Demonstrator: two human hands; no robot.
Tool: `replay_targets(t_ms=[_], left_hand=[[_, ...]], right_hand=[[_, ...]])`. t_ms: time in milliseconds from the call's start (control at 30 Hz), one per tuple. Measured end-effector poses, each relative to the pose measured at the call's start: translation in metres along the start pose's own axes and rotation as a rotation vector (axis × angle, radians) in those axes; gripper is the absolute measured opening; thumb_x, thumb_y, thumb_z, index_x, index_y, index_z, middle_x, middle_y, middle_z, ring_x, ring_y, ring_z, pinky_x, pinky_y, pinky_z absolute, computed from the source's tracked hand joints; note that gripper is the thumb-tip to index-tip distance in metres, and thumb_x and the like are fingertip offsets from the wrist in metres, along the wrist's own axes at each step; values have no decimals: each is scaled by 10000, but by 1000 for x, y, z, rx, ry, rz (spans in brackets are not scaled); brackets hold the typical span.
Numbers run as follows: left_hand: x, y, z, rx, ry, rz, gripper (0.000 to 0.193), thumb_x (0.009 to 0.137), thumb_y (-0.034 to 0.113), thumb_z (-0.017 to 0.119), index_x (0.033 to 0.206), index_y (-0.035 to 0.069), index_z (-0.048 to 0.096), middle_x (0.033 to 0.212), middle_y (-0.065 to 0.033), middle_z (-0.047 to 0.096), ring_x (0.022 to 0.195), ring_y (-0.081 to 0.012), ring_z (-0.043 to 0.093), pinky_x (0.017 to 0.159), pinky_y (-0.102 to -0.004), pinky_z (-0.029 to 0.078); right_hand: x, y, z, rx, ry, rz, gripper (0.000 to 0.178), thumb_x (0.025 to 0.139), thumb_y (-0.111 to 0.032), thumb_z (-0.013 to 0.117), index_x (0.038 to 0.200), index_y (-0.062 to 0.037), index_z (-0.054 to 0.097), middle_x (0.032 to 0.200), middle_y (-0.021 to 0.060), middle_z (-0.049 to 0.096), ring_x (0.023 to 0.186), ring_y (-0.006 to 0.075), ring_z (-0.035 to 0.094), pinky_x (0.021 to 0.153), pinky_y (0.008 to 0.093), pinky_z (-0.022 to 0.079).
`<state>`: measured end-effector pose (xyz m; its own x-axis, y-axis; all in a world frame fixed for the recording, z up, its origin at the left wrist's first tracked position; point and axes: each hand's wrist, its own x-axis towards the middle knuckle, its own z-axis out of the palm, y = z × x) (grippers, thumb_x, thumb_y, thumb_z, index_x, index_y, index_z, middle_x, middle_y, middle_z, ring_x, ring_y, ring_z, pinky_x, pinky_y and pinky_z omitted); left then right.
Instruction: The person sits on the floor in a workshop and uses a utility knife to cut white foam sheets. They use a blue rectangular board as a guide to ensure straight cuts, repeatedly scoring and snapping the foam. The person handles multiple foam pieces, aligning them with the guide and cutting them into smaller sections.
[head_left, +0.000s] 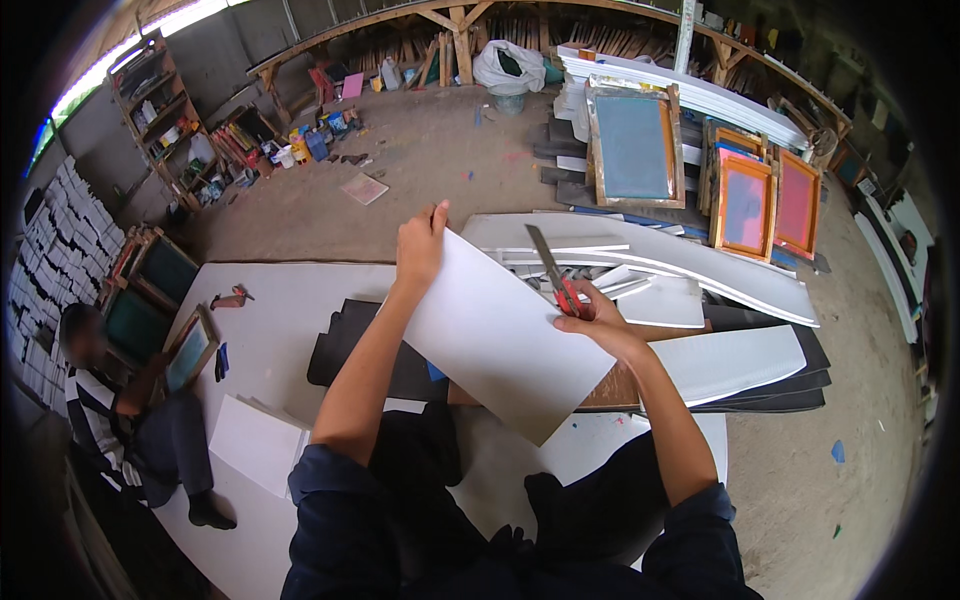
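Observation:
A white rectangular sheet (500,335) is held up at a slant above my lap. My left hand (420,248) is closed on its upper left corner. In my right hand (602,325) is a red utility knife (569,296), its long blade slid out and pointing up and away. The right thumb also rests at the sheet's right edge. Underneath lie dark sheets (350,345) and a brown board (605,397). Just beyond the right hand is a heap of white offcut strips (620,285).
Long curved white sheets (740,270) lie beyond the offcuts. Screen-printing frames (640,150) lean against a stack of white boards (700,95). At left a person (110,400) sits with a small frame (190,350). A white stack (252,440) and red-handled tool (232,297) lie nearby.

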<state>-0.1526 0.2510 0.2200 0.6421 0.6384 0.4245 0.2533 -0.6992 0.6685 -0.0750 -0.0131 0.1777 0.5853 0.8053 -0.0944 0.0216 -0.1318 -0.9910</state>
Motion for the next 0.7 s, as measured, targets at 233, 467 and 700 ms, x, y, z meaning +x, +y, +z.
replay_targets(t_ms=[233, 467, 700], left_hand=[[-35, -10, 45, 472, 281, 165, 636, 833, 467, 500, 1307, 94, 298, 1340, -202, 262, 1239, -319, 246, 990, -460, 199], [-72, -12, 74, -664, -196, -432, 716, 850, 409, 538, 1309, -15, 189, 1268, -218, 343, 1172, -277, 370, 971, -381, 313], [-66, -61, 75, -575, -176, -575, 571, 881, 371, 504, 1249, -18, 306, 1135, -157, 494, 992, -201, 512, 827, -315, 437]], right_hand=[[3, 13, -3, 168, 179, -45, 623, 733, -203, 711, 1214, -41, 349, 951, 96, 552, 847, 147, 539, 760, 284, 434], [24, 37, -10, 171, 411, -145, 531, 789, -241, 652, 1185, -17, 378, 887, 90, 560, 776, 137, 536, 697, 261, 440], [73, 100, -46, -186, 382, 229, 318, 858, -247, 532, 1047, -6, 446, 745, 100, 572, 649, 196, 574, 615, 319, 467]])
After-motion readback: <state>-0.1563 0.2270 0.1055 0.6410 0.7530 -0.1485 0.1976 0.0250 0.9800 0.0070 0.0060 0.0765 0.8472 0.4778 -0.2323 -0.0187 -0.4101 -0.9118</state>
